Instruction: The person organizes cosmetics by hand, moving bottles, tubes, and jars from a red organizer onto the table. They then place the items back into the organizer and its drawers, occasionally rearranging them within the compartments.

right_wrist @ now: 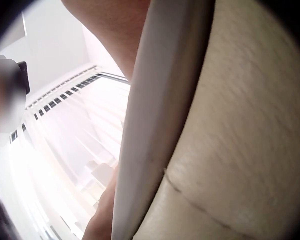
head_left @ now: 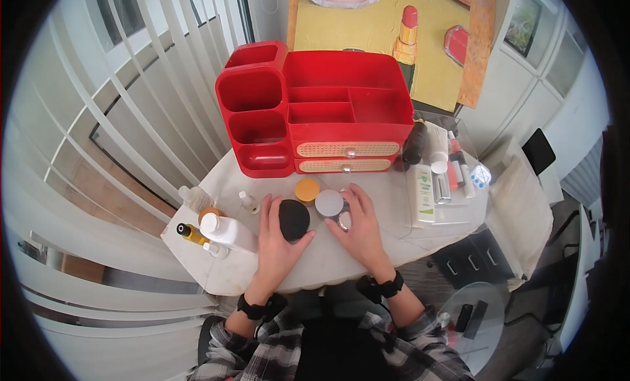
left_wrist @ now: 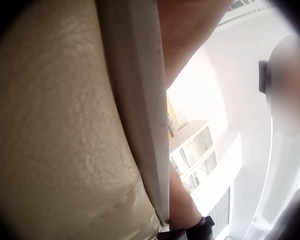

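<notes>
In the head view my left hand (head_left: 274, 244) grips a round jar with a black lid (head_left: 294, 219), thumb on its near right side and fingers along its left. Beside it my right hand (head_left: 362, 231) curls round a jar with a grey lid (head_left: 329, 203). A small silver-capped round container (head_left: 344, 219) sits between that jar and the right palm. Just behind the two jars stands a jar with an orange-yellow lid (head_left: 306, 190). The wrist views show mostly the table edge (left_wrist: 140, 100), its padded side and bare arm; what the hands hold is hidden there.
A red organizer (head_left: 328, 131) with compartments and two drawers stands at the back. On the left are a white bottle (head_left: 228, 232), a yellow dropper bottle (head_left: 191, 234) and small vials. A clear tray (head_left: 394, 225) on the right carries several tubes and bottles. Blinds (head_left: 131, 151) line the left.
</notes>
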Tool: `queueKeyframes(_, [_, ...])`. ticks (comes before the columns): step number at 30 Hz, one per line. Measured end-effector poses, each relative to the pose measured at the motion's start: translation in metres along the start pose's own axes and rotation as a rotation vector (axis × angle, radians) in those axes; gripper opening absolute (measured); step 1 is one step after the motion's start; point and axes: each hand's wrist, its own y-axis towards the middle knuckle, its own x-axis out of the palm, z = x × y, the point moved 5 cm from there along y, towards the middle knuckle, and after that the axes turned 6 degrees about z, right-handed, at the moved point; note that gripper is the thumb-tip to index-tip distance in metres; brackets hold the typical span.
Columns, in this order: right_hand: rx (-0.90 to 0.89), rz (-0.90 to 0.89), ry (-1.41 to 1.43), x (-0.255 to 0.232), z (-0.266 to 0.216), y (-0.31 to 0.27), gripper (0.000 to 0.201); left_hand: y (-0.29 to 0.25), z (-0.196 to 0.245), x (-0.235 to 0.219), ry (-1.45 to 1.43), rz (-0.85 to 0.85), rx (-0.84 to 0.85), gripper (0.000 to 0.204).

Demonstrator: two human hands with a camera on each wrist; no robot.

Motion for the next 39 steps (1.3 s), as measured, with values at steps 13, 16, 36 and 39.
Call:
queueKeyframes(13, [-0.005, -0.014, 0.038, 0.000, 0.002, -0.003, 0.062, -0.005, -0.003, 0.002, -0.074, 0.035, -0.001, 0.086])
queueKeyframes(16, [-0.015, 0.000, 0.088, 0.000, 0.001, -0.001, 0.061, -0.004, -0.006, 0.003, -0.083, 0.019, 0.016, 0.086])
queueKeyframes(36, [-0.073, -0.031, 0.080, 0.001, -0.005, 0.001, 0.063, -0.004, -0.003, 0.000, -0.107, -0.021, 0.065, 0.089])
queueKeyframes(39, [-0.069, -0.051, 0.099, 0.002, -0.003, 0.003, 0.062, -0.003, -0.003, 0.000, -0.103, -0.018, 0.090, 0.088])
